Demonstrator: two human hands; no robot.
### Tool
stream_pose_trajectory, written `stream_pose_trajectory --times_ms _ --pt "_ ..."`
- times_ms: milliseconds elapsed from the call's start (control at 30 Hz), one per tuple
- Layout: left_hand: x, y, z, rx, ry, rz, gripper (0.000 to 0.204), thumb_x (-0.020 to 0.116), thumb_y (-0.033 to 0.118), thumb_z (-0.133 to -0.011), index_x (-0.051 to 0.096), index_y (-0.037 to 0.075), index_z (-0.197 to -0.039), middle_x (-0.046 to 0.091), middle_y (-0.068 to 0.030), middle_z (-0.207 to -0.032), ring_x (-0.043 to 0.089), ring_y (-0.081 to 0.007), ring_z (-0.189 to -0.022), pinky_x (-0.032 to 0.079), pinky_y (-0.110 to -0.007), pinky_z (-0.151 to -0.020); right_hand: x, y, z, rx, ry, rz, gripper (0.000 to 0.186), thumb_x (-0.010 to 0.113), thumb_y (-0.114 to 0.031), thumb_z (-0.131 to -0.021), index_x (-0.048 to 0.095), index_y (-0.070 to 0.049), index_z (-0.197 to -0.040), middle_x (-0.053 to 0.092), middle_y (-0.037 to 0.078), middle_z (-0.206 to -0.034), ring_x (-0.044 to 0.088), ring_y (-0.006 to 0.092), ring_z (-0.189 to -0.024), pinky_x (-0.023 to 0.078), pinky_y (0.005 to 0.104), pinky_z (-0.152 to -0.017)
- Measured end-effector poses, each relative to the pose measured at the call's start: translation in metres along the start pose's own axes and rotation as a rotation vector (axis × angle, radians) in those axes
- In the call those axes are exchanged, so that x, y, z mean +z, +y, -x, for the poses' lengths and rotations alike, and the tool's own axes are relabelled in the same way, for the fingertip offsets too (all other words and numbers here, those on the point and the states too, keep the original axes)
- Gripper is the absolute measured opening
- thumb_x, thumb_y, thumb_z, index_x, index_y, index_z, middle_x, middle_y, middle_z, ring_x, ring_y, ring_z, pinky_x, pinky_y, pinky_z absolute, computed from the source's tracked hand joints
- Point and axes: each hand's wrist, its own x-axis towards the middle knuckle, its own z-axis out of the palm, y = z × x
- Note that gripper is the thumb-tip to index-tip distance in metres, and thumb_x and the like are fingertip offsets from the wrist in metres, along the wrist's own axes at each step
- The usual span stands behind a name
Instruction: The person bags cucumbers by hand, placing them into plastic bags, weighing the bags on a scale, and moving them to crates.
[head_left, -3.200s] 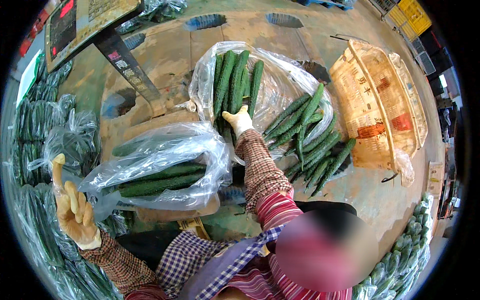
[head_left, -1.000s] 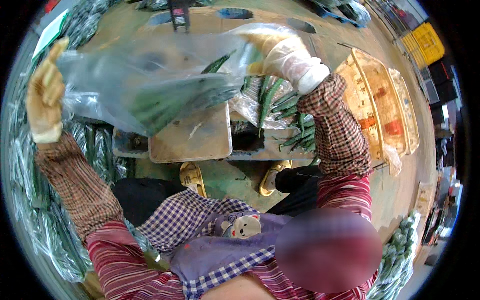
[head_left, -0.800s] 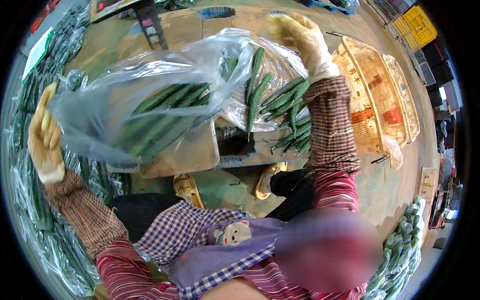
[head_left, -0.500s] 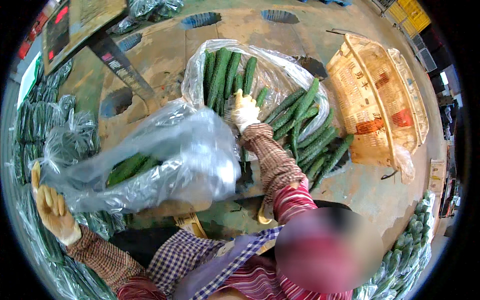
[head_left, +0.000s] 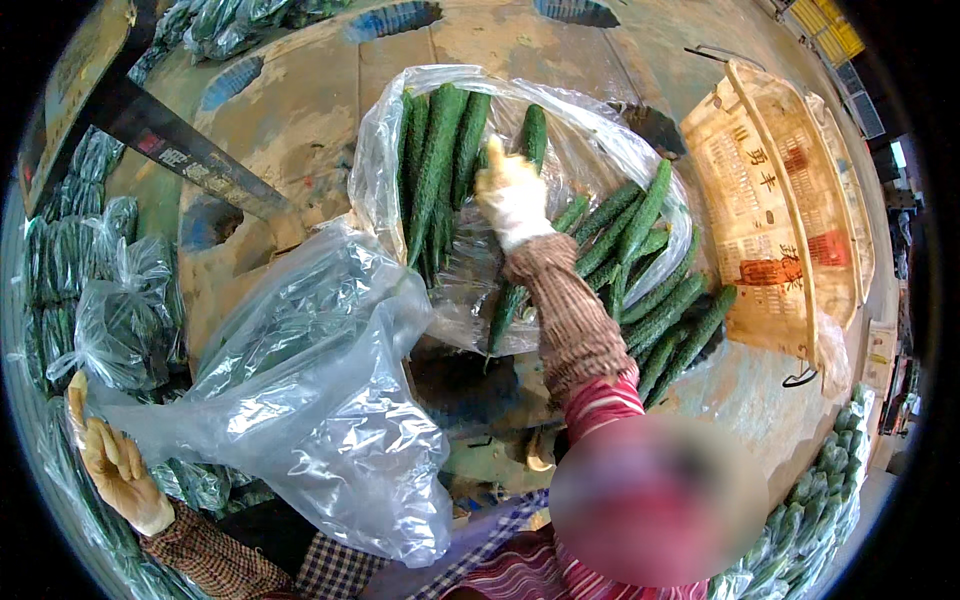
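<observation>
Has let the clear bag (head_left: pixel 350 430) slump toward the lap since the earlier frame, with the left hand (head_left: pixel 118 468) half curled at its left end, firm or loose impossible to tell. Reaches with the right hand (head_left: pixel 512 195), too blurred to confirm a grip, among cucumbers (head_left: pixel 438 145) below the plastic sheet (head_left: pixel 465 285)'s far edge. Seems only partway through, judging by filled bags (head_left: pixel 130 335) to the left against many cucumbers loose from the sheet's left edge to beyond its lower right corner.

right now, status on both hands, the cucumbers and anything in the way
Left hand at one end of the clear bag, grip unclear. Right hand blurred, between cucumbers on open plastic. Yellowish crate off to the right, apart from both hands.
</observation>
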Motion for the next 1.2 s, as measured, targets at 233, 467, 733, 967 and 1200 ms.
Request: stream_pose_trajectory --times_ms 233,467,733,967,1200 --pt "0.016 0.004 -0.002 -0.009 0.008 -0.067 0.056 0.044 0.004 -0.089 0.016 -0.001 -0.138 0.037 0.0061 -0.066 0.022 0.0007 -0.045 0.023 -0.014 -0.033 0.033 0.036 -0.01 0.456 -0.404 -1.478 0.038 0.062 -0.02 -0.073 0.05 0.001 -0.104 0.057 0.014 -0.075 0.055 0.0249 -0.067 0.045 0.0336 -0.061" --pt "0.015 -0.007 0.002 -0.071 0.254 0.038 0.053 0.041 0.003 -0.09 0.017 0.001 -0.138 0.028 0.0047 -0.059 0.02 -0.0015 -0.042 0.022 -0.015 -0.032 -0.124 0.07 0.017 -0.293 0.089 -2.18 0.062 0.055 -0.029 -0.086 0.028 0.003 -0.132 0.033 0.022 -0.135 0.036 0.0313 -0.123 0.039 0.0383 -0.095" --pt "0.026 0.005 0.006 -0.043 0.265 0.013 0.052 0.041 0.002 -0.09 0.019 0.001 -0.137 0.029 0.0046 -0.059 0.021 -0.0008 -0.042 0.02 -0.014 -0.032 0.021 -0.1 0.007 0.528 -0.149 -0.487 0.095 0.072 -0.025 -0.064 0.014 0.007 -0.133 0.05 0.026 -0.115 0.05 0.0351 -0.108 0.041 0.0349 -0.091" --pt "0.017 0.015 0.014 0.0 0.159 0.044 0.05 0.041 0.001 -0.089 0.023 0.0 -0.136 0.027 0.0059 -0.057 0.02 0.0001 -0.042 0.021 -0.015 -0.032 -0.04 -0.007 0.079 0.367 -0.488 -1.894 0.038 0.05 -0.002 -0.063 0.055 0.005 -0.101 0.063 0.013 -0.086 0.057 0.0193 -0.068 0.048 0.0309 -0.063" --pt "0.009 0.034 0.025 -0.06 0.069 0.143 0.05 0.041 0.004 -0.09 0.021 -0.001 -0.136 0.026 0.005 -0.058 0.022 -0.0005 -0.042 0.023 -0.016 -0.032 -0.134 -0.005 0.171 -0.048 -0.488 -2.246 0.061 0.062 -0.016 -0.071 0.04 0.002 -0.125 0.054 0.021 -0.115 0.06 0.0234 -0.093 0.05 0.0322 -0.08"
